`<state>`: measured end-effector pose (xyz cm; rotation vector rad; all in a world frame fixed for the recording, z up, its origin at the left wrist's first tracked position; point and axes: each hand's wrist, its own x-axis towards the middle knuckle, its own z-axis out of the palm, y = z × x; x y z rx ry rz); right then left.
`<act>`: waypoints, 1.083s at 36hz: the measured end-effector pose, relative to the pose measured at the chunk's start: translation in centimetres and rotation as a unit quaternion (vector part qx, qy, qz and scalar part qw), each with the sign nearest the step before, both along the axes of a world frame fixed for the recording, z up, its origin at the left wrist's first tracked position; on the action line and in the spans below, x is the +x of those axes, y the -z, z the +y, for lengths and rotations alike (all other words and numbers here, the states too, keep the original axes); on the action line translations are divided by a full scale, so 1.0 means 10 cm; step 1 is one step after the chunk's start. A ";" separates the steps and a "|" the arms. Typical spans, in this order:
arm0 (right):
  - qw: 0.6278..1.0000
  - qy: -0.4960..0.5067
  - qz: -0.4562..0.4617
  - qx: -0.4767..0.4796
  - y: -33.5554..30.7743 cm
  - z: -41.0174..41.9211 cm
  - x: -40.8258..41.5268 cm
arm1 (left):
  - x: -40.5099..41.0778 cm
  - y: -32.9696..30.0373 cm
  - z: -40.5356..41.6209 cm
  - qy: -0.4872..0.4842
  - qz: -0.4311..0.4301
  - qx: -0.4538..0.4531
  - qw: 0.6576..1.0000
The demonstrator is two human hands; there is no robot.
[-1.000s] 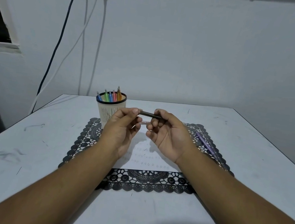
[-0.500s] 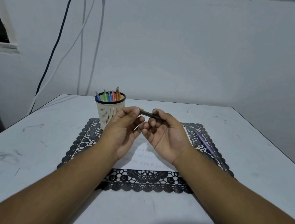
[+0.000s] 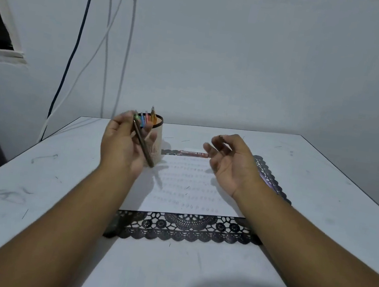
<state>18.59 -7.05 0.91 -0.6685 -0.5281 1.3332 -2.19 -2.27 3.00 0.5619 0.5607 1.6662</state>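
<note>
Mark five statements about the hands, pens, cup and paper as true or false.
1. The left hand holds a dark pen. True.
2. The right hand grips a pen. False: it is open and holds nothing.
3. The cup holds coloured pens. True.
4. The paper lies straight on the table. False: it lies on a black lace mat.
5. A reddish pen lies at the paper's far edge. True.
</note>
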 end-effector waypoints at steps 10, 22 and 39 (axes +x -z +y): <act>0.998 -0.038 0.014 -0.054 -0.01 0.05 0.07 | -0.25 0.05 0.17 0.035 0.297 0.126 0.946; 0.972 -0.021 -0.231 -0.028 0.10 0.10 0.10 | -0.14 0.11 -0.03 0.088 0.533 0.250 0.804; 0.878 0.012 -0.459 0.134 0.09 0.02 -0.02 | -0.07 0.17 -0.06 0.085 0.631 0.264 0.725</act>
